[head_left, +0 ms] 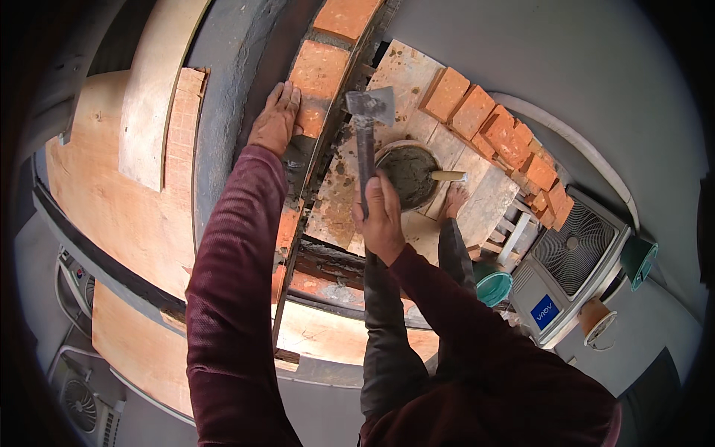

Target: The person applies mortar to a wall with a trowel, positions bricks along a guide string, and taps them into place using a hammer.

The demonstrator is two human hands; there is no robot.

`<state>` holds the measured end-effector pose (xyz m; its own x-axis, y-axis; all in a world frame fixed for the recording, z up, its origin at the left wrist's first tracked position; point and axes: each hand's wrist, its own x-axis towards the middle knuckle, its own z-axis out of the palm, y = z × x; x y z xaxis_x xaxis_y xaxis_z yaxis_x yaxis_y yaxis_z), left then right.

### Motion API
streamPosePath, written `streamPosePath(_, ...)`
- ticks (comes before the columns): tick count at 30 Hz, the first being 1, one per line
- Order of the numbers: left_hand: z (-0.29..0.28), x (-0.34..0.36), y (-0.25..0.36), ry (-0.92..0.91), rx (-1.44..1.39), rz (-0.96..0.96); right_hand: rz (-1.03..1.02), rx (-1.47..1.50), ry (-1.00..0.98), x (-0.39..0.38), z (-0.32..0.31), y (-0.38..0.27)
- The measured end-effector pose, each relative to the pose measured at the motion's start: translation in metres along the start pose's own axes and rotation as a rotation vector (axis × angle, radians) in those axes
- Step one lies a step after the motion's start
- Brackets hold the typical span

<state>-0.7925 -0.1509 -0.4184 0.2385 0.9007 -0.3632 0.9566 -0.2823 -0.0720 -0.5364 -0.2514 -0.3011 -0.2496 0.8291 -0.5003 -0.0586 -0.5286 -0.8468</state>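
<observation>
Grey wall (596, 82) curves round our view, smooth and plain beside the broad plywood sheets (134, 216), whose pale grain shows on our left. Below us a plank platform (398, 71), spattered with dried mortar, appears to serve as a working floor that keeps supplies close. Loose bricks (506, 141), orange, rough-faced and sharp-cornered, lean in an overlapping line along its far right edge, probably so that each can be lifted singly. Nearer our middle runs the row of bricks (346, 16), with gritty grey mortar between its blocks. Standing on the planks within reach, the round bucket (408, 142) holds a thick, wet-looking grey mix.

We rest our left hand (275, 119) against the left edge of one brick (318, 71) in that row, seemingly to steady it; its grip is unclamped, though we cannot tell whether the fingertips curl over the edge. Our right hand (381, 220) has its grip wrapped round the hammer (365, 141), held upright above the planks with its flat, mortar-crusted metal head uppermost. Smallest, a pale, rounded tool handle (449, 176) juts over the bucket's rim, presumably left there for easy grasping.
</observation>
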Motion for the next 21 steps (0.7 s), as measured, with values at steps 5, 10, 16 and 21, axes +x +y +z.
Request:
streamPosePath(5, -0.036, 0.005, 0.004, -0.060, -0.155, -0.019, -0.001, -0.362, 0.011, 0.013, -0.052, 0.056)
streamPosePath(10, -0.050, 0.007, 0.004, 0.015, -0.039, 0.091, -0.175, -0.515, -0.070, 0.034, -0.041, 0.076)
streamPosePath(16, -0.030, 0.016, 0.005, -0.107, -0.106, -0.010, -0.146, -0.409, -0.019, 0.043, -0.019, 0.086)
streamPosePath(21, -0.033, 0.019, 0.004, -0.089, -0.093, -0.016, -0.090, -0.527, -0.013, 0.056, -0.011, 0.098)
